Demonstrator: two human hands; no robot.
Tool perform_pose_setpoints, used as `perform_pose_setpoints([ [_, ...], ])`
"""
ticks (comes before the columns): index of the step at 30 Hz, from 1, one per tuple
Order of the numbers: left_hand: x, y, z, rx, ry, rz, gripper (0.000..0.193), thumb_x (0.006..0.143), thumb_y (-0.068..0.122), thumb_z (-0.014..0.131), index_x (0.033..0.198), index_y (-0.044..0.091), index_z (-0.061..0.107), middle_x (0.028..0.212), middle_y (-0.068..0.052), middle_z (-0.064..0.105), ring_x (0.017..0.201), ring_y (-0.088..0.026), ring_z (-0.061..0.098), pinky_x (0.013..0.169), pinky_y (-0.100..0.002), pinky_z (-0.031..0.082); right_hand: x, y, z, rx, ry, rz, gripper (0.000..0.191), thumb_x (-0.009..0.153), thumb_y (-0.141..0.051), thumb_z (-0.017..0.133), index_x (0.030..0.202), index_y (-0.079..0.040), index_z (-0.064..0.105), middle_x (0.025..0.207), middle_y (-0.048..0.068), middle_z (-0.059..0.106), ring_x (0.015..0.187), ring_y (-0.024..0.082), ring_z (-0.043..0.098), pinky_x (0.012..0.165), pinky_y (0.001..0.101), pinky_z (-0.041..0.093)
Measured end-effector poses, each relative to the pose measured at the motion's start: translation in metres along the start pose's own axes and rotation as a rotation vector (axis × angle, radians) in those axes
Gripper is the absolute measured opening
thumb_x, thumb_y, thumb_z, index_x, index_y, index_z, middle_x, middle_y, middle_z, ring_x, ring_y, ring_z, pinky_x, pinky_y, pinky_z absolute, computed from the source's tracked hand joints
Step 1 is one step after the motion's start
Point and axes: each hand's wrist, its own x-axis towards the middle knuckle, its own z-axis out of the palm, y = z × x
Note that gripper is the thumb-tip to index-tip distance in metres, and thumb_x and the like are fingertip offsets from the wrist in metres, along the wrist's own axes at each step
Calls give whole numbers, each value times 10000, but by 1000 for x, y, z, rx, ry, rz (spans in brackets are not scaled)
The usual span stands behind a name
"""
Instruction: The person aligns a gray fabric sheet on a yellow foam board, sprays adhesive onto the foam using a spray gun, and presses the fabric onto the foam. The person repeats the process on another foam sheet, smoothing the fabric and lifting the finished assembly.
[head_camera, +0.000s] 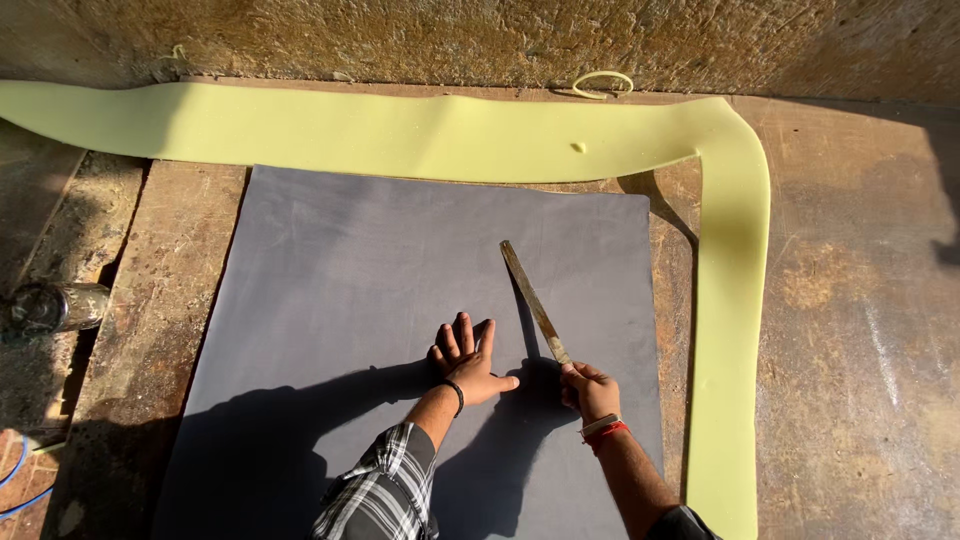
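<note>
Grey sheet material (400, 300), 1 large rectangular piece, lies flat across the middle of the frame on a worn brown work surface (850, 300). On it, just below centre, the left hand (470, 365) is pressed palm-down with its fingers spread wide and its thumb pointing right; it holds nothing, and a dark band sits at the wrist above a plaid sleeve. Just to its right, the right hand (588, 390) is closed around the lower end of 1 long flat metal blade (535, 303), with a red and pale band at that wrist. The blade rises out of the top of the right fist and passes close beside the left hand's fingertips without touching them. Its long axis runs diagonally, from the gripped end at lower right to the free tip at upper left, near the frame's centre, and it lies low over the grey sheet. 1 pale yellow-green foam strip (730, 300) borders the sheet, running along the top of the frame and bending down the right side. 1 metal can (55, 305) lies at the left edge.
</note>
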Motion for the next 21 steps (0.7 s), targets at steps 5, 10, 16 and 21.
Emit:
perform_pose_setpoints([
  [5, -66, -127, 14, 88, 251, 185, 847, 872, 403, 732, 1593, 263, 309, 1718, -111, 46, 1579, -315, 46, 1249, -523, 87, -42, -11, 27, -65, 216, -9, 299, 940, -224, 740, 1140, -2, 715, 872, 69, 699, 715, 161, 658, 632, 296, 536],
  [10, -125, -277, 16, 19, 506, 185, 716, 885, 380, 722, 1516, 207, 433, 1675, -144, 185, 1536, -343, 166, 1223, -527, 153, -107, 32, 71, -157, 185, -8, 450, 968, -199, 697, 1360, 9, 624, 1078, 91, 725, 960, 180, 709, 843, 324, 616],
  [16, -170, -398, 9, -1, 649, 79, 618, 877, 270, 730, 1460, 217, 531, 1649, -171, 269, 1505, -366, 275, 1198, -480, 277, -175, 114, 114, -342, 347, -139, 600, 906, -138, 717, 1466, -61, 517, 1414, 128, 598, 1189, 227, 655, 927, 351, 574],
  [21, -179, -436, 2, -81, 766, 66, 677, 810, 230, 787, 1426, 118, 530, 1578, -189, 392, 1459, -371, 370, 1163, -470, 346, -216, 164, 87, -761, 430, -266, 543, 847, -203, 760, 1377, -154, 651, 1490, 76, 619, 1283, 242, 651, 1021, 369, 518],
])
